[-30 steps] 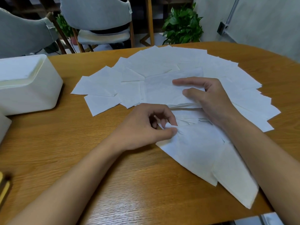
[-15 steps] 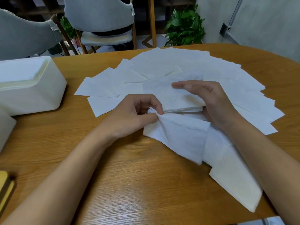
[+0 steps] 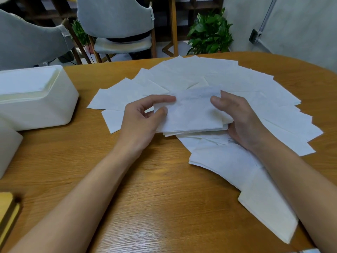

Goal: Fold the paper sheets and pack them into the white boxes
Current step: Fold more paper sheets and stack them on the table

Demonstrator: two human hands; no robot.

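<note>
Several white paper sheets [image 3: 209, 75] lie fanned out across the wooden table [image 3: 155, 189]. In the middle sits a small stack of folded sheets [image 3: 191, 128]. A sheet [image 3: 191, 108] is folded over on top of that stack. My left hand [image 3: 144, 119] pinches the sheet's left edge between thumb and forefinger. My right hand [image 3: 240, 119] holds the sheet's right side, thumb on top and fingers curled underneath. A white box [image 3: 36, 110] with paper inside stands at the left.
Part of a second white box [image 3: 7, 145] shows at the left edge. A yellow object [image 3: 7, 212] lies at the near left corner. Grey chairs [image 3: 116, 21] and a green plant [image 3: 209, 33] stand beyond the table's far edge.
My left hand lifted a sheet's near corner and carried it up and over onto the folded stack. My right hand moved from resting on the stack to holding the sheet's right side.
</note>
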